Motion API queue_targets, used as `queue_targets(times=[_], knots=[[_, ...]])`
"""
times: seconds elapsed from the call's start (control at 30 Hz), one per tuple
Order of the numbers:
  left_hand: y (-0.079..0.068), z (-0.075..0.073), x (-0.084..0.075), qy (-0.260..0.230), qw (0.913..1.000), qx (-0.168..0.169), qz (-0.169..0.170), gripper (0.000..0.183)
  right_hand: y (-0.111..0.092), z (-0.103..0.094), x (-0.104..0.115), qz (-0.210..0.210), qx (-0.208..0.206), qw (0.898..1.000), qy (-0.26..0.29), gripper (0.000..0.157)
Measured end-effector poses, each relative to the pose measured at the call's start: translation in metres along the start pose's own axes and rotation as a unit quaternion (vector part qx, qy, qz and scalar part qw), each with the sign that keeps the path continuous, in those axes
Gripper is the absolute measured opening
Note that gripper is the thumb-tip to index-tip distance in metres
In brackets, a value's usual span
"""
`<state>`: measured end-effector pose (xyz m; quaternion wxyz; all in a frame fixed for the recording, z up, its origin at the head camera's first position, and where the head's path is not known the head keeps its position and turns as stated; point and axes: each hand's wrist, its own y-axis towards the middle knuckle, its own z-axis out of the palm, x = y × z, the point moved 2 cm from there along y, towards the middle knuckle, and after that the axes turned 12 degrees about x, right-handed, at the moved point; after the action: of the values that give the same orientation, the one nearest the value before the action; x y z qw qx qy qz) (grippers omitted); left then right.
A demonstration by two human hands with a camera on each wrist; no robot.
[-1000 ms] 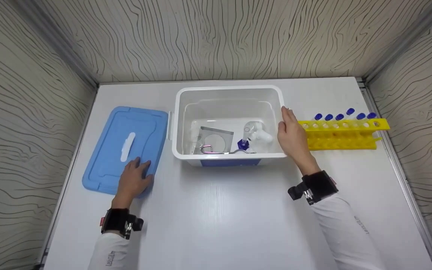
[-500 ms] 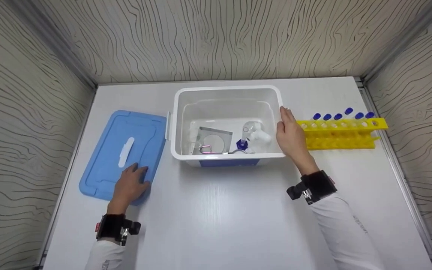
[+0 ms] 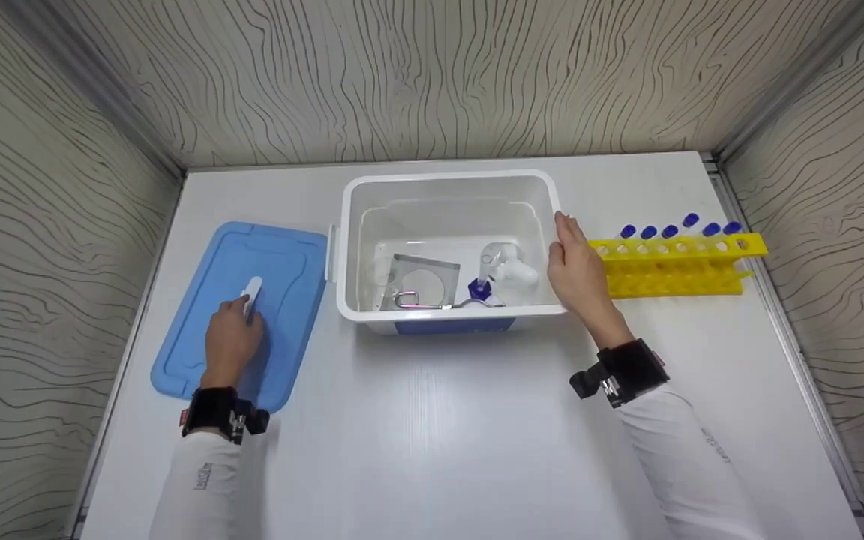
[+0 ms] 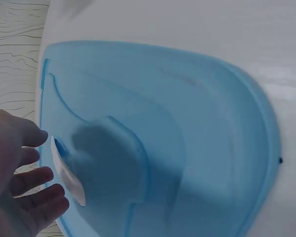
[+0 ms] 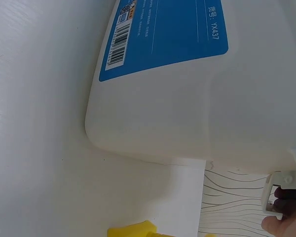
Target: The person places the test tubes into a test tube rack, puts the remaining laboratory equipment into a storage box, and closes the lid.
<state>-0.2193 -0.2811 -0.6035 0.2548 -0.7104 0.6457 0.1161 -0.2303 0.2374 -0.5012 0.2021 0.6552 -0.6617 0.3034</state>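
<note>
Over the blue lid (image 3: 271, 262) lying on the table at left, my left hand (image 3: 231, 337) is at the lid's white handle (image 3: 253, 286). In the left wrist view, its loosely bent fingers hover close beside the handle, with no grip on it. My right hand (image 3: 580, 274) is at the right side of the white plastic box (image 3: 447, 178). The right wrist view shows its fingers and thumb around the box's white side latch (image 5: 266, 197), which sticks out from the rim. Inside the box lie a grey plate with a round hole (image 3: 423, 283), a bent metal rod (image 3: 447, 305) and clear and white pieces.
Right of the box stands a yellow test tube rack (image 3: 672, 281), with several blue-capped tubes (image 3: 670, 232) behind its top. A second latch (image 3: 330, 255) sticks out on the box's left side, close to the lid. Wood-patterned walls (image 3: 432, 82) enclose the table.
My left hand has moved from the lid's right edge up and left to its handle. The lid has shifted slightly toward the front left. My right hand stays at the box.
</note>
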Motion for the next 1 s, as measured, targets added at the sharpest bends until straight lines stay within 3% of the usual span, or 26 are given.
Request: queue_targets(times=[0.13,0.37,0.53,0.73,1.0], knots=[[0.009,-0.001,0.007,0.014,0.9998,0.013,-0.01,0.048,0.002,0.003,0.002,0.002,0.005,1.0,0.0,0.053],[0.014,-0.004,0.006,0.032,0.9994,-0.007,-0.01,0.032,0.001,0.006,0.005,0.003,0.007,1.0,0.004,0.053],[0.014,-0.009,0.005,0.048,0.9985,0.021,-0.017,0.031,0.001,0.006,0.006,0.0,0.006,1.0,0.007,0.053],[0.015,-0.013,0.007,0.089,0.995,0.044,0.007,0.024,0.001,0.005,0.005,0.004,0.005,1.0,0.008,0.053],[0.018,-0.012,0.003,0.033,0.9992,0.024,-0.004,0.016,0.0,0.001,0.0,-0.008,-0.011,1.0,0.008,0.053]])
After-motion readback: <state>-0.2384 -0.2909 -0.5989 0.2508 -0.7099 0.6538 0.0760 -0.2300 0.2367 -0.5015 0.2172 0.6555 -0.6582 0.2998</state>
